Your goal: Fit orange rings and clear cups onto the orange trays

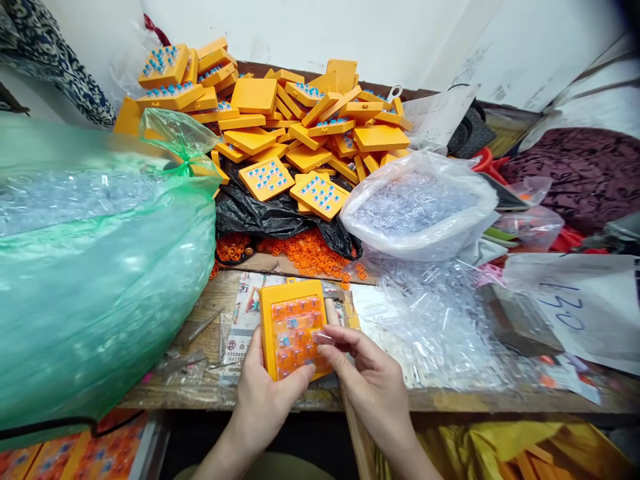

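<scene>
My left hand (273, 390) grips a yellow plastic case (266, 320) by its lower left side, with the thumb lying over the front. Rows of orange and clear small parts fill the recessed face of the case, and a few spots show blue. At its right edge, my right hand (373, 373) pinches a small clear plastic piece (325, 338) between thumb and fingertips. Whether this piece touches the case, I cannot tell. Just beyond the case lie many loose orange rings (315, 253), partly under a black plastic bag (270, 213).
A large heap of similar yellow cases (255, 97) rises against the wall. A bulging green bag (100, 293) crowds the left. On the right, a white bag (420, 200) holds clear pieces, with more loose clear pieces (445, 327) spilled before it. A wooden bar (357, 427) projects from the table edge.
</scene>
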### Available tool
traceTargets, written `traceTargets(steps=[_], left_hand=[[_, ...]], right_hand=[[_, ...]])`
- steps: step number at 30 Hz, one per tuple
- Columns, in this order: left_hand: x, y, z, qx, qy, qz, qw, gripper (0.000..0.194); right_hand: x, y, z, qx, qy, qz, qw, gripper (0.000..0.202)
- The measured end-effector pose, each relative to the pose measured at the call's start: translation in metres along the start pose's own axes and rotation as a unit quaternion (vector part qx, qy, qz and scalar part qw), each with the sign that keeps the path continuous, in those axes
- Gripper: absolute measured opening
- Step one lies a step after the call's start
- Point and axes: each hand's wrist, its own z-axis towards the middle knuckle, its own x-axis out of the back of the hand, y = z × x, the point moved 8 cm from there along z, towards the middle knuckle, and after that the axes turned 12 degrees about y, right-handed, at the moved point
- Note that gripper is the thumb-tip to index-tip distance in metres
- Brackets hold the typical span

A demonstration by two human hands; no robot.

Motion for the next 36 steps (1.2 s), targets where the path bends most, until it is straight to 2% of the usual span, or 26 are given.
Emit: traceTargets(steps=[4,9,12,16,18,25,28,32,34,36], left_hand=[[0.006,0.004,-0.002,-0.023,0.018,0.016,0.999,0.048],[0.009,-0.001,-0.002,-0.035,-0.018,0.039,0.998,0.053],[0.013,-0.001,-0.007,-0.023,0.008,0.022,0.999,0.054],[0.019,0.005,-0.016,-0.031,0.064,0.011,0.997,0.056],[0.02,0.006,-0.018,-0.041,0.065,0.021,0.997,0.054],[0.038,-0.005,-0.013,-0.07,0.086,0.087,0.99,0.059],[0.046,-0.002,-0.008,-0.044,0.072,0.067,0.994,0.063],[0.057,0.011,0.003,0.029,0.022,-0.034,0.999,0.075],[0.069,0.014,0.011,0.062,0.028,-0.037,0.997,0.082],[0.081,0.014,0.019,0.08,0.037,-0.006,0.996,0.087]], right_hand=[[0.002,-0.015,0.004,0.053,-0.016,0.002,0.998,0.018],[0.008,-0.012,0.007,0.039,0.014,0.033,0.999,0.022],[0.009,-0.005,0.009,-0.029,0.031,0.067,0.997,0.04],[-0.012,0.008,0.002,-0.187,-0.091,0.12,0.971,0.05],[-0.018,0.009,-0.001,-0.22,-0.132,0.133,0.957,0.049],[-0.031,0.005,-0.002,-0.203,-0.123,0.149,0.96,0.043],[-0.049,0.01,-0.005,-0.208,-0.132,0.139,0.959,0.044],[-0.078,0.016,-0.017,-0.199,-0.19,0.101,0.956,0.048],[-0.076,0.013,-0.019,-0.166,-0.186,0.072,0.966,0.054],[-0.052,0.008,-0.014,-0.123,-0.135,0.032,0.983,0.055]])
